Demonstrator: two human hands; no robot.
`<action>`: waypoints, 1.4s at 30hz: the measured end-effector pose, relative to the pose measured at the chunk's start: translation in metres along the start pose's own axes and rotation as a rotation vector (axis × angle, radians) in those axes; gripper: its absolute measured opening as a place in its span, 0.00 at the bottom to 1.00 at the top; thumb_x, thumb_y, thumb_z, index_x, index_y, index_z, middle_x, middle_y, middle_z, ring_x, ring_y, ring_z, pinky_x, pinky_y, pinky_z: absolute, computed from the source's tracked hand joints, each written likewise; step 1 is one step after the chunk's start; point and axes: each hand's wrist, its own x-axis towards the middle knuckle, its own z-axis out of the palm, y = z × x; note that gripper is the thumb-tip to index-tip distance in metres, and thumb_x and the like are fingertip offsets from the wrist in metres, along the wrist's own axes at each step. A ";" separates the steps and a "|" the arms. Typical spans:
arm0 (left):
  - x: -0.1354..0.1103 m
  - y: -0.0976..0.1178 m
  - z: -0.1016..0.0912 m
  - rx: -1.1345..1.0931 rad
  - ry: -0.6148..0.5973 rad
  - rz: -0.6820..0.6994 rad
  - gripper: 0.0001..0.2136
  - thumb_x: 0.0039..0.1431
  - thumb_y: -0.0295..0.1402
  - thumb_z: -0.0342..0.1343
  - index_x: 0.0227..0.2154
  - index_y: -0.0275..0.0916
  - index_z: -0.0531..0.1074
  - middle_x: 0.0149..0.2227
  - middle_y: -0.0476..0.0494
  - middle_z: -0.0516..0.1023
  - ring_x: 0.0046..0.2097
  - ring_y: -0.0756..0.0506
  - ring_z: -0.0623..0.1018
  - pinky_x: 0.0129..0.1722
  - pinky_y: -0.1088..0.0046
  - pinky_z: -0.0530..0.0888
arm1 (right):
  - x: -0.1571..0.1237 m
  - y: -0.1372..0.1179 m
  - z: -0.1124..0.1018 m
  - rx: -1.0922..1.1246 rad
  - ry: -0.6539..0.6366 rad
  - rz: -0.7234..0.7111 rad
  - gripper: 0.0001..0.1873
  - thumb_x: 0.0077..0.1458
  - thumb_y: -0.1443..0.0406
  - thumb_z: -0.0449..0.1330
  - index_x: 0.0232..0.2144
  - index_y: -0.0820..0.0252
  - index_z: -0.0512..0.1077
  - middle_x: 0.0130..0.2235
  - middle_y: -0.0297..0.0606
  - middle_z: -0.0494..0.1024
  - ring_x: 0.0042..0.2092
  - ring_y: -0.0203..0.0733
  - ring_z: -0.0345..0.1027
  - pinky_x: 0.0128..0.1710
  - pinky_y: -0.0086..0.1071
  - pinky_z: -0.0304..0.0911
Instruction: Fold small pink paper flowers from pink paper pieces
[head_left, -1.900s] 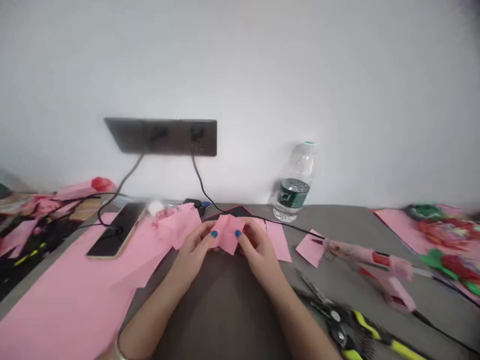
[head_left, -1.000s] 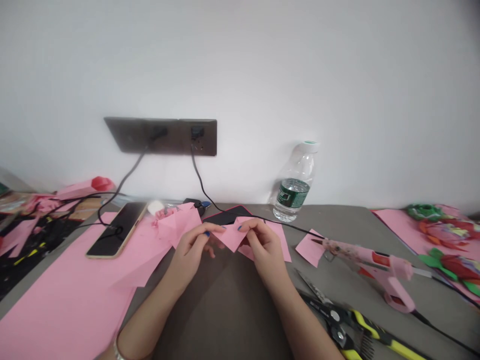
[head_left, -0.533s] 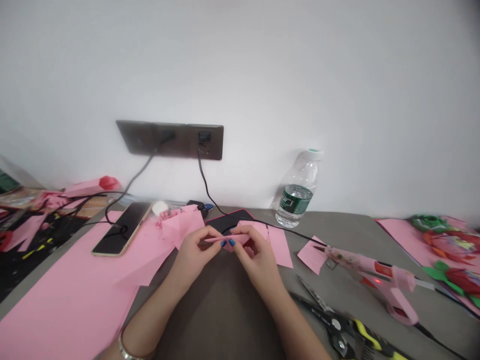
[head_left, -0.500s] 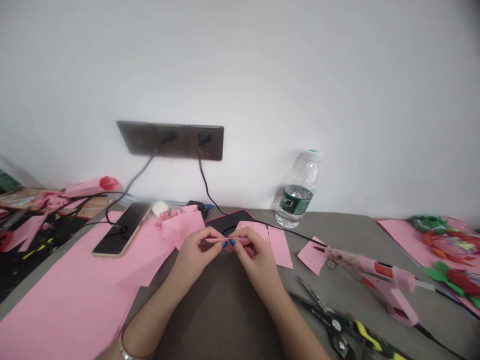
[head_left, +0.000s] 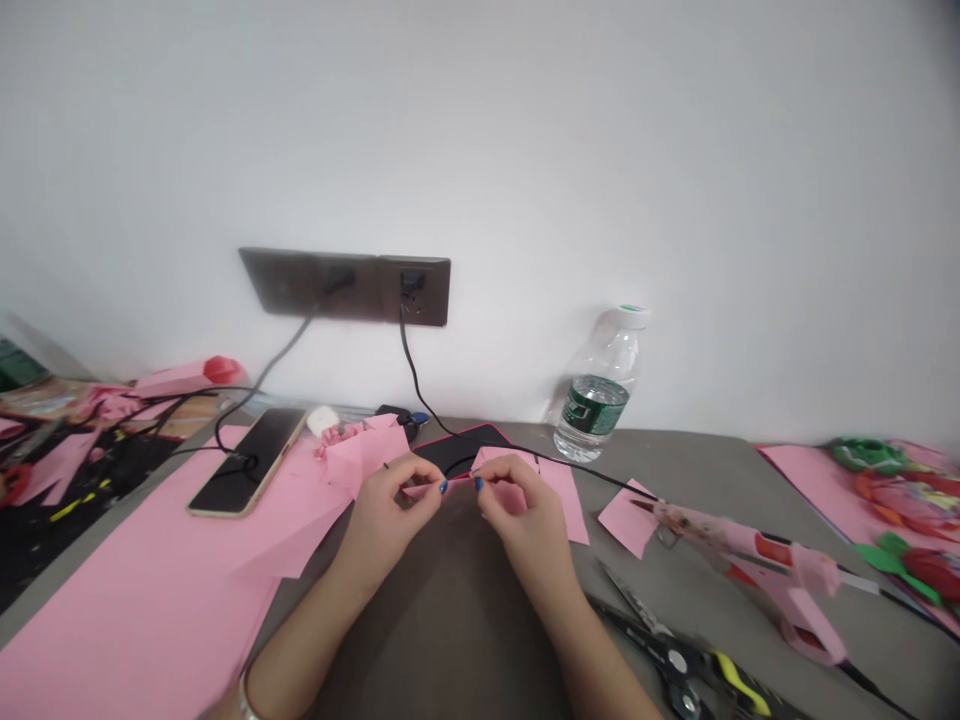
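Observation:
My left hand [head_left: 394, 512] and my right hand [head_left: 529, 515] are raised over the middle of the grey table, fingertips a short gap apart. Both pinch a small piece of pink paper [head_left: 513, 497], seen almost edge-on and largely covered by the fingers. Just behind the hands lie cut pink paper pieces [head_left: 566, 492] and a dark flat pad with a red edge [head_left: 427, 457]. To the left, a crumpled pink paper piece [head_left: 367, 455] sits beside my left hand.
Large pink sheets [head_left: 127, 620] with a phone [head_left: 251, 462] on top cover the left. A water bottle [head_left: 596, 400] stands by the wall. Right are a pink glue gun [head_left: 750, 545], black scissors [head_left: 667, 650] and a small pink square [head_left: 628, 518]. A black cable [head_left: 555, 458] crosses behind my hands.
My fingertips have drawn apart sideways, from nearly touching to a small gap, still pinching the pink paper. The view has shifted slightly.

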 end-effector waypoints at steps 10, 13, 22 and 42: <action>0.005 -0.007 -0.002 -0.134 0.023 -0.056 0.06 0.56 0.34 0.56 0.28 0.37 0.71 0.30 0.47 0.73 0.34 0.47 0.73 0.31 0.76 0.69 | 0.001 0.007 0.000 0.215 0.059 0.096 0.10 0.55 0.59 0.60 0.37 0.58 0.72 0.34 0.39 0.77 0.35 0.43 0.70 0.35 0.35 0.65; 0.003 -0.004 -0.001 -0.115 -0.014 -0.062 0.06 0.57 0.34 0.56 0.28 0.38 0.71 0.30 0.47 0.74 0.35 0.46 0.74 0.32 0.75 0.69 | -0.001 0.005 0.003 0.171 -0.032 0.118 0.09 0.54 0.59 0.62 0.31 0.58 0.73 0.27 0.35 0.73 0.28 0.39 0.64 0.27 0.32 0.60; 0.003 -0.002 -0.002 -0.072 -0.088 -0.060 0.05 0.57 0.32 0.54 0.26 0.39 0.68 0.27 0.51 0.68 0.31 0.49 0.70 0.29 0.76 0.65 | 0.002 0.007 0.001 0.207 -0.017 0.080 0.12 0.55 0.56 0.61 0.26 0.57 0.70 0.26 0.34 0.70 0.28 0.39 0.61 0.27 0.31 0.58; 0.006 -0.011 -0.001 -0.198 0.046 -0.119 0.09 0.57 0.38 0.57 0.27 0.38 0.69 0.27 0.49 0.71 0.29 0.50 0.71 0.26 0.77 0.66 | 0.005 0.006 -0.001 0.335 -0.064 0.248 0.17 0.49 0.51 0.64 0.23 0.57 0.69 0.23 0.32 0.67 0.27 0.39 0.63 0.28 0.31 0.59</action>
